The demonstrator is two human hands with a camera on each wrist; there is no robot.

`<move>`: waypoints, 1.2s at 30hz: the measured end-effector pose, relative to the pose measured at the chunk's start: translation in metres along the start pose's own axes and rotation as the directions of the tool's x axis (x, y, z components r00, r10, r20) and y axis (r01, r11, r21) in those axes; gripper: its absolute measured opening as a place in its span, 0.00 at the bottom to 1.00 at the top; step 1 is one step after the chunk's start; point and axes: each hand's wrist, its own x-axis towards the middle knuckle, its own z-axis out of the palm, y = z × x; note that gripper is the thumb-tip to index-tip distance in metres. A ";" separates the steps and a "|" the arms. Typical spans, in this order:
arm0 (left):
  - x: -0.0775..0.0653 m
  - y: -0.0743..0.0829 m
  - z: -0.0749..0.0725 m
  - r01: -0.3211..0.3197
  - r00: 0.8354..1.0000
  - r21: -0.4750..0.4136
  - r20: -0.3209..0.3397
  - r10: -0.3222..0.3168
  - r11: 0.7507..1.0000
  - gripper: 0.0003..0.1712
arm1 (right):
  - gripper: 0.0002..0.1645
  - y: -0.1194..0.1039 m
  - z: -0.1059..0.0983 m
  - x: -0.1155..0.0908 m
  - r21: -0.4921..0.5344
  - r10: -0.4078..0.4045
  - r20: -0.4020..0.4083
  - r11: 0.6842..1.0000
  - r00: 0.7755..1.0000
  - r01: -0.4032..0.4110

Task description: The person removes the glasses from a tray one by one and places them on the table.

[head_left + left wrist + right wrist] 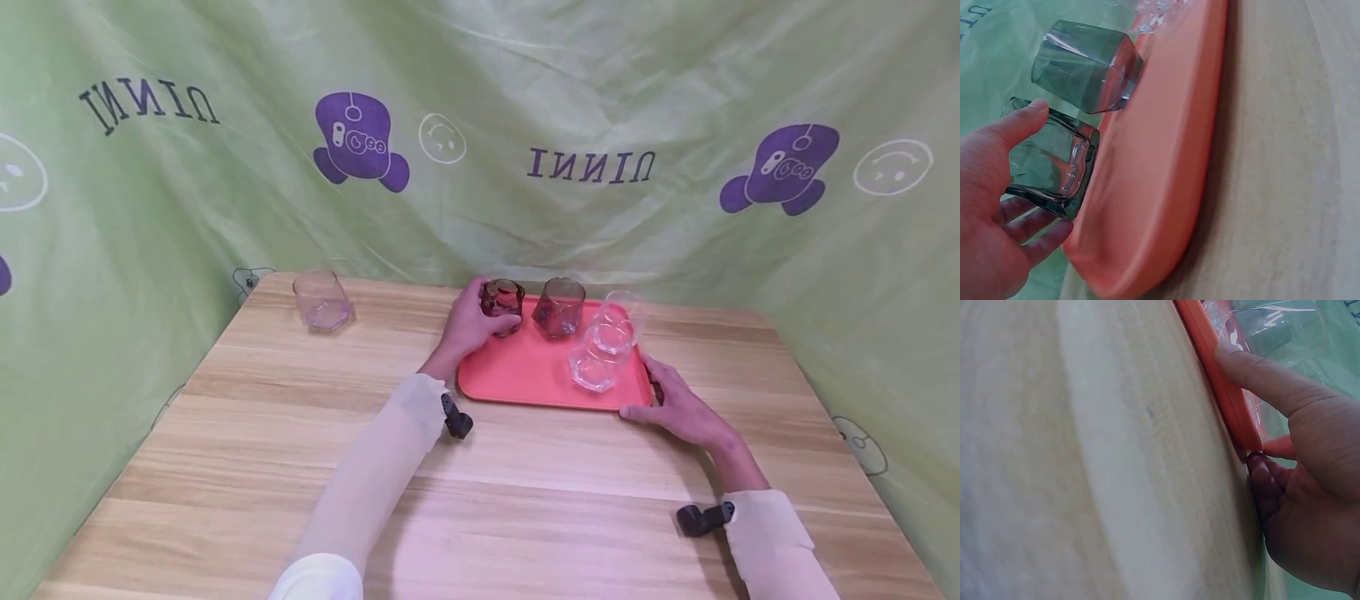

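Observation:
My left hand [467, 325] grips a dark tinted glass tumbler [507, 295] at the back left corner of a red tray [517, 375]. In the left wrist view the thumb lies along one side of this tumbler [1047, 156], with the fingers round the other. Beside it on the tray stands a grey tinted tumbler [558, 310]. Two clear tumblers, a front one [595, 368] and a back one [622, 317], overlap in the head view at the tray's right. My right hand [684, 408] holds the tray's front right corner, thumb at the rim [1225, 387] and fingers by its edge.
A faintly pink-purple glass tumbler [322, 304] stands apart at the back left of the wooden table [262, 467]. A green printed curtain [480, 225] hangs close behind the table's back edge and along both sides.

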 end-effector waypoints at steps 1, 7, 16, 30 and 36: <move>0.000 0.000 -0.001 -0.005 1.000 0.000 -0.004 0.005 1.000 0.45 | 0.69 0.001 0.000 0.000 -0.001 -0.002 -0.001 1.000 1.000 0.002; -0.004 0.000 -0.011 -0.008 0.999 -0.002 -0.048 0.008 1.000 0.46 | 0.69 0.001 0.001 0.000 0.008 -0.002 0.001 1.000 1.000 0.002; -0.009 -0.004 -0.041 0.033 0.995 0.018 -0.094 -0.031 0.999 0.47 | 0.69 0.000 0.002 0.004 0.027 -0.002 0.003 1.000 1.000 0.002; -0.016 -0.016 -0.081 0.092 0.986 0.052 -0.142 -0.084 0.994 0.49 | 0.69 0.001 -0.002 0.002 0.006 0.006 0.004 1.000 1.000 -0.006; -0.022 -0.023 -0.100 0.121 0.978 0.060 -0.175 -0.109 0.991 0.50 | 0.69 0.001 -0.001 0.003 -0.006 0.001 0.003 1.000 1.000 -0.001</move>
